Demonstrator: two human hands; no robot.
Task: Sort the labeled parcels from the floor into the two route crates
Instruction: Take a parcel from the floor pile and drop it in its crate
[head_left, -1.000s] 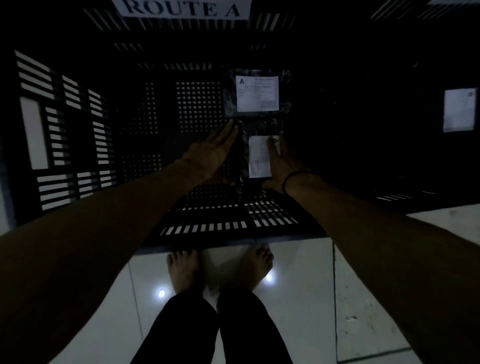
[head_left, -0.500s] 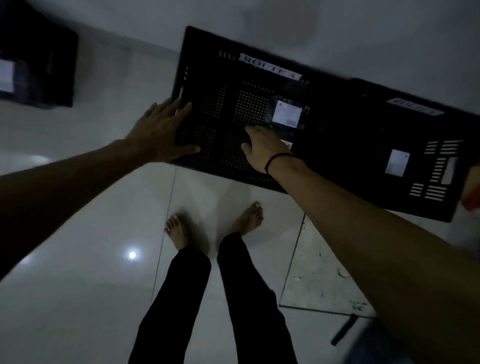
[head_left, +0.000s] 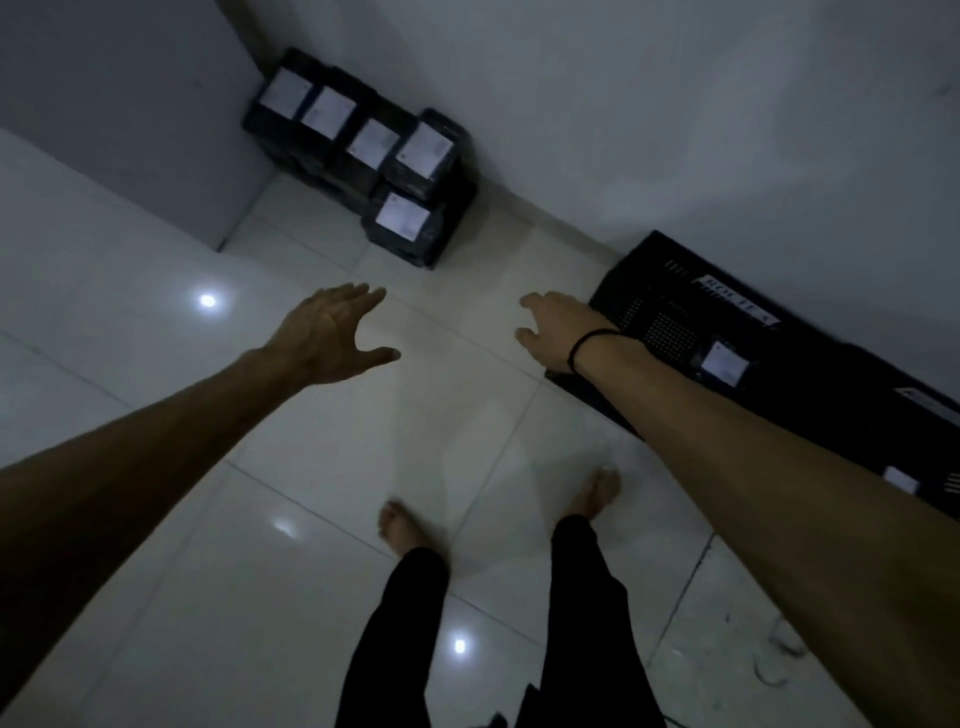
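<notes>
At 3 o'clock the black crate holds one white-labelled parcel; a second crate touches it further right, a white label showing inside. Stacked parcels sit at 11 o'clock against the wall. Left hand and right hand hover empty, fingers loosely spread

Parcel stack in far corner against wall; route crate right along wall (one parcel inside).

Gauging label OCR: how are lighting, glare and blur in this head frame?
Head view: dim overall; glare spots on the glossy floor tiles; parcel labels washed to blank white, text unreadable; sign on the route crate smeared, barely legible; left foot motion-blurred.
</notes>
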